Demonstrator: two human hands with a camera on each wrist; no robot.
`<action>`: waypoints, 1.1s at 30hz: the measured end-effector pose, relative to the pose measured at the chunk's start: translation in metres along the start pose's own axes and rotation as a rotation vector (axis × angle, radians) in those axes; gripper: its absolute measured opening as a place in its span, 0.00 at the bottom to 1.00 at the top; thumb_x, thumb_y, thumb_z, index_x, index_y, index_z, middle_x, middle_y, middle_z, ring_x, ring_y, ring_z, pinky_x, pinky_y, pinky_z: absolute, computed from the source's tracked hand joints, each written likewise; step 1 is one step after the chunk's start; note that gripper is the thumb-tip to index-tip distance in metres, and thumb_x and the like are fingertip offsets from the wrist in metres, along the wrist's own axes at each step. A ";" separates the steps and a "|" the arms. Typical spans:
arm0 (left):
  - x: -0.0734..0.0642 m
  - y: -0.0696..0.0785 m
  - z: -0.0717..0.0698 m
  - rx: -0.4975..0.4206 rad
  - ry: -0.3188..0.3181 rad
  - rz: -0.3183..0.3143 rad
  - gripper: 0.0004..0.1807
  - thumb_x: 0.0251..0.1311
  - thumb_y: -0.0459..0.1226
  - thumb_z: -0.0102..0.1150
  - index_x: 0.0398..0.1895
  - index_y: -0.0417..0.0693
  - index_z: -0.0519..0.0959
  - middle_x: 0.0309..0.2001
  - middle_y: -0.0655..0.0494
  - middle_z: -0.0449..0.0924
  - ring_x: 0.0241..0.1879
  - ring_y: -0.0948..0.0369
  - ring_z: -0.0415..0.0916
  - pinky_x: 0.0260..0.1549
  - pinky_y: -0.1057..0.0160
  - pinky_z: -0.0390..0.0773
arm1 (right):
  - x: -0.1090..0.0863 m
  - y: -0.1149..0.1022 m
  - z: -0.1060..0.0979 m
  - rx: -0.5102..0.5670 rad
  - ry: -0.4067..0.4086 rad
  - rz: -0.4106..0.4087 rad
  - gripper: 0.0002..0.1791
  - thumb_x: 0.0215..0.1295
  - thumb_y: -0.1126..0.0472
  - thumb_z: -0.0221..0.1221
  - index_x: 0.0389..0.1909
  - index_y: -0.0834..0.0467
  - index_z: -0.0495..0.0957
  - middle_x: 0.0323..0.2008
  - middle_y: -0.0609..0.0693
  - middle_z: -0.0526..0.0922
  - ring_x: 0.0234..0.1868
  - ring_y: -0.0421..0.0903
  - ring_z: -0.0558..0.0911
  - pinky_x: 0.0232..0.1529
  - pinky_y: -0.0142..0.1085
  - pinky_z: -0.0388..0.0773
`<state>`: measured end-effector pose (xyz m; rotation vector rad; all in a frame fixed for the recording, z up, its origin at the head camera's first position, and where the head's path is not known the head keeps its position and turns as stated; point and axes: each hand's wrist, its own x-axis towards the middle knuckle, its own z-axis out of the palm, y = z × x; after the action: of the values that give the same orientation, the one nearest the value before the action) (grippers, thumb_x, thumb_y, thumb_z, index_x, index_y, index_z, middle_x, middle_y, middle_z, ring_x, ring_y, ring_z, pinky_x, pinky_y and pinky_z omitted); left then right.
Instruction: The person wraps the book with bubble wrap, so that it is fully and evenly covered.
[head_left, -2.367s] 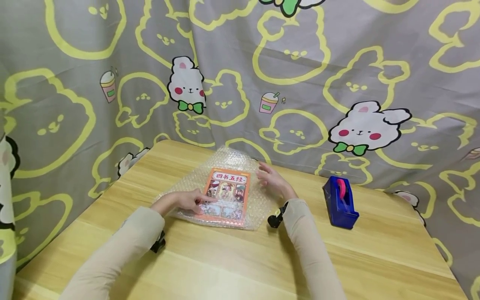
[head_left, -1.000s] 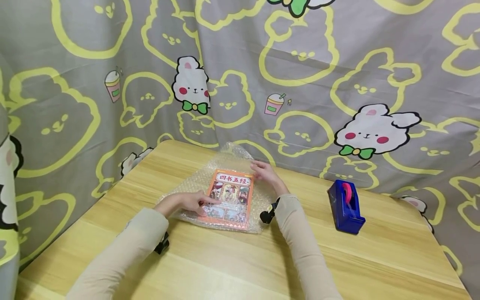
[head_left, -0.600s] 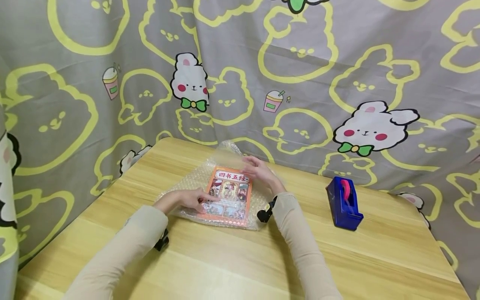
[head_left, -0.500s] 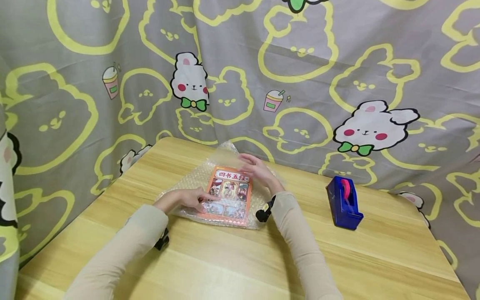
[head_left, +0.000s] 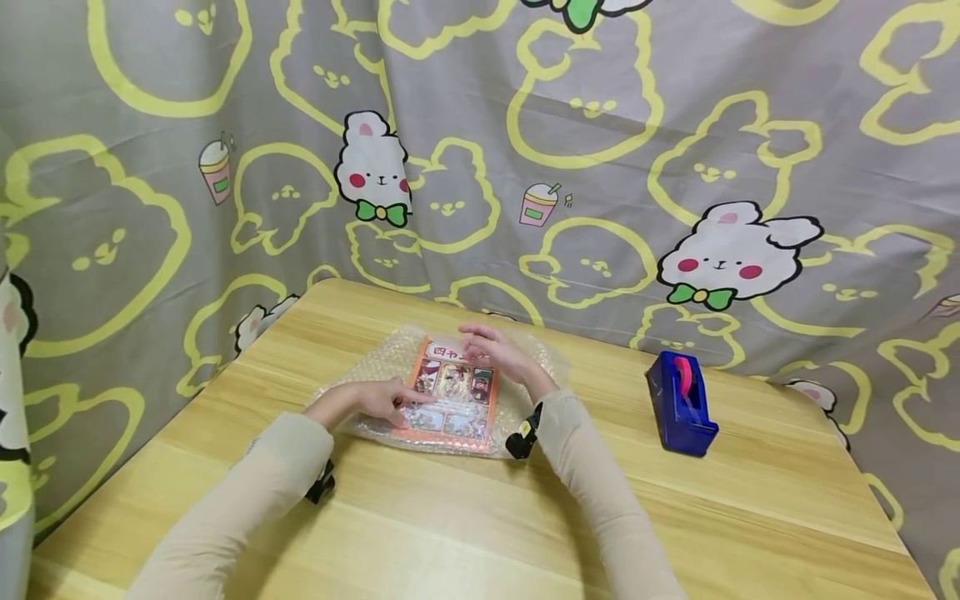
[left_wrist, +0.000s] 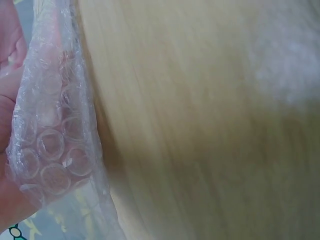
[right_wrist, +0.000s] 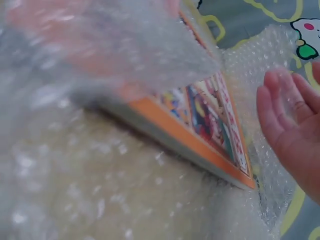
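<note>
In the head view an orange-bordered book (head_left: 465, 423) with picture panels lies on a table, with transparent bubble wrap (head_left: 378, 367) under and partly over it. My left hand (head_left: 377, 402) presses the wrap onto the book's lower left, index finger extended across the cover. Clear bubbles cover part of that hand in the left wrist view. Over the book's top edge, my right hand (head_left: 501, 352) is at the wrap's upper flap, its fingers loosely bent and hiding part of the title. The right wrist view shows its fingers (right_wrist: 282, 97) against the wrap, beside the book's corner.
A blue tape dispenser (head_left: 686, 417) with a pink roll stands to the right on the wooden table (head_left: 420, 525). Behind the table hangs a grey curtain (head_left: 465, 100) with cartoon rabbits. Black cameras (head_left: 522, 437) are strapped at both wrists.
My right hand has moved leftward from the wrap's right side to above the book's top. The wrap's pointed far corner has come down toward the book. My left hand stays in place.
</note>
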<state>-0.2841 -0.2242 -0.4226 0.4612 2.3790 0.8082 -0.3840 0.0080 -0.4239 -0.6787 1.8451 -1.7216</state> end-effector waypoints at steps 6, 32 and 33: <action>0.000 0.001 0.000 -0.011 0.012 -0.007 0.35 0.47 0.29 0.61 0.63 0.59 0.67 0.38 0.48 0.60 0.39 0.53 0.58 0.41 0.56 0.66 | -0.003 0.008 0.006 -0.288 -0.038 0.028 0.22 0.63 0.67 0.49 0.58 0.67 0.65 0.38 0.52 0.72 0.35 0.43 0.74 0.38 0.33 0.76; 0.009 0.020 -0.006 0.441 0.118 0.260 0.24 0.33 0.31 0.70 0.42 0.46 0.80 0.69 0.36 0.48 0.67 0.35 0.35 0.62 0.36 0.41 | -0.005 0.017 0.026 -0.706 -0.071 -0.021 0.34 0.52 0.74 0.58 0.63 0.69 0.59 0.31 0.51 0.69 0.29 0.40 0.66 0.30 0.27 0.65; 0.011 0.021 -0.007 0.434 0.100 0.258 0.23 0.33 0.30 0.70 0.40 0.45 0.79 0.68 0.36 0.49 0.67 0.35 0.37 0.62 0.37 0.42 | -0.006 0.017 0.026 -0.721 -0.072 -0.027 0.34 0.53 0.74 0.58 0.63 0.69 0.59 0.32 0.51 0.69 0.29 0.40 0.66 0.30 0.27 0.65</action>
<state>-0.2940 -0.2061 -0.4094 0.9371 2.6265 0.4204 -0.3620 -0.0057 -0.4426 -1.0164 2.4104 -0.9900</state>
